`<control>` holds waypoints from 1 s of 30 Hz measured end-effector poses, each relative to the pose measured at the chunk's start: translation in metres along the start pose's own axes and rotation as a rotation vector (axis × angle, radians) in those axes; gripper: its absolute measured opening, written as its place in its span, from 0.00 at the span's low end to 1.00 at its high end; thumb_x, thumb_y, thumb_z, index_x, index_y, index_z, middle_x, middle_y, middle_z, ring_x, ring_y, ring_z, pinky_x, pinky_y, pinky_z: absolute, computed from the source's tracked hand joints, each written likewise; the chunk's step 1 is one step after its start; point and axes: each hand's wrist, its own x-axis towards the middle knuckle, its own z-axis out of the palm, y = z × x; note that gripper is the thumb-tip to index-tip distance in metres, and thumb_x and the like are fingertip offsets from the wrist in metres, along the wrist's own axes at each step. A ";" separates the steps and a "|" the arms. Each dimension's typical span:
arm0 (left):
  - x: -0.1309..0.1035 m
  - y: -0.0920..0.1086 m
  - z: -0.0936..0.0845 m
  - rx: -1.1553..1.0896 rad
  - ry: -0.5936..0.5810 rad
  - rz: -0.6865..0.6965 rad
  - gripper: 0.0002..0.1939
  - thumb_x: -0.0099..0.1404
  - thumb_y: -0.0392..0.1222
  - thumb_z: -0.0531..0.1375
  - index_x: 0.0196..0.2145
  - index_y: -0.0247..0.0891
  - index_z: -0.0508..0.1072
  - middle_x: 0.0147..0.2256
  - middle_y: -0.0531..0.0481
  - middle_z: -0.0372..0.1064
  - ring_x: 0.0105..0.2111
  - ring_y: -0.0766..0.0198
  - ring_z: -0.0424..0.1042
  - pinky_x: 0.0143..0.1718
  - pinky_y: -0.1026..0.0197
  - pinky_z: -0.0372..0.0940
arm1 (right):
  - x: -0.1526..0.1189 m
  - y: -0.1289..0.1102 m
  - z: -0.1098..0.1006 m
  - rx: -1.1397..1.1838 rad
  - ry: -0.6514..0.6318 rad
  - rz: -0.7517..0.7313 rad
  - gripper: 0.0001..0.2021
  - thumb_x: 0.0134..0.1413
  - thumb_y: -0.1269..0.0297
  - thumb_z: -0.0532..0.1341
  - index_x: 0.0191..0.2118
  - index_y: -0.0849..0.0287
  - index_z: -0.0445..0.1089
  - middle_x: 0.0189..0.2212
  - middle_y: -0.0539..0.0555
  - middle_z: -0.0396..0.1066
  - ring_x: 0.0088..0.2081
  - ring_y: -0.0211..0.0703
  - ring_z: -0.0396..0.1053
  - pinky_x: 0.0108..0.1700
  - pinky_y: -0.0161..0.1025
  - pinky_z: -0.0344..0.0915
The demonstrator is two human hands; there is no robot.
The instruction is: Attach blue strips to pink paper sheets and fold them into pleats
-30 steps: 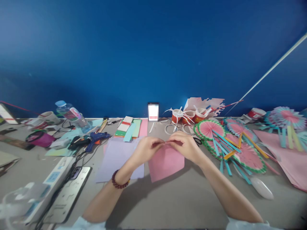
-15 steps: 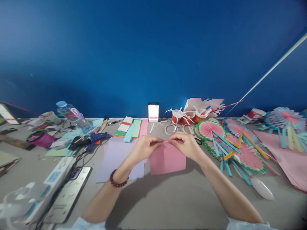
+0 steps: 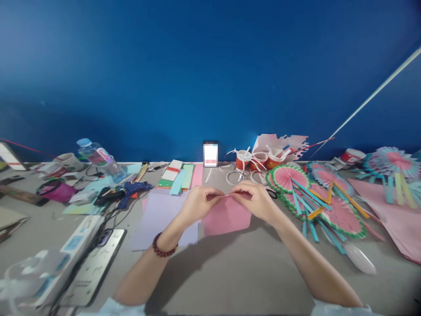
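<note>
Pinched along its top edge by both hands is a pink sheet of paper [image 3: 226, 217], its lower part hanging down towards me. My left hand [image 3: 202, 202] grips that edge between thumb and fingers, just left of its middle. On the other side my right hand [image 3: 251, 198] pinches the same edge, the fingertips of both hands close together. The top edge looks narrowly folded, though the fingers cover most of it. Under my left wrist lies a lilac sheet [image 3: 154, 219]. Round paper fans in watermelon colours [image 3: 342, 215] lie right of my right hand.
Red paper cups [image 3: 242, 161] with white strips stand at the back, near a small lit screen [image 3: 210, 155]. On the left are a blue glue gun [image 3: 133, 191], a leaning bottle [image 3: 101, 158], a power strip [image 3: 70, 250] and a phone [image 3: 95, 267]. Pink sheets [image 3: 388, 210] lie far right.
The pink sheet's lower edge has risen slightly and its right corner has shifted left. Both hands keep their pinch in nearly the same place.
</note>
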 end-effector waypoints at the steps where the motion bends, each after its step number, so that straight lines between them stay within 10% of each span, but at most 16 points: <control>1: 0.000 0.000 0.001 0.012 0.005 0.007 0.09 0.62 0.41 0.57 0.33 0.40 0.79 0.33 0.51 0.77 0.33 0.62 0.75 0.33 0.65 0.66 | 0.000 -0.001 0.000 -0.014 -0.002 -0.025 0.07 0.55 0.60 0.60 0.33 0.56 0.74 0.31 0.53 0.74 0.36 0.44 0.69 0.39 0.40 0.62; 30: 0.002 0.002 -0.019 -0.058 -0.052 -0.049 0.11 0.57 0.48 0.61 0.28 0.38 0.77 0.30 0.49 0.75 0.32 0.62 0.71 0.33 0.64 0.64 | -0.001 0.004 -0.002 0.002 -0.004 0.025 0.08 0.54 0.62 0.60 0.27 0.57 0.72 0.26 0.52 0.71 0.32 0.41 0.67 0.35 0.37 0.62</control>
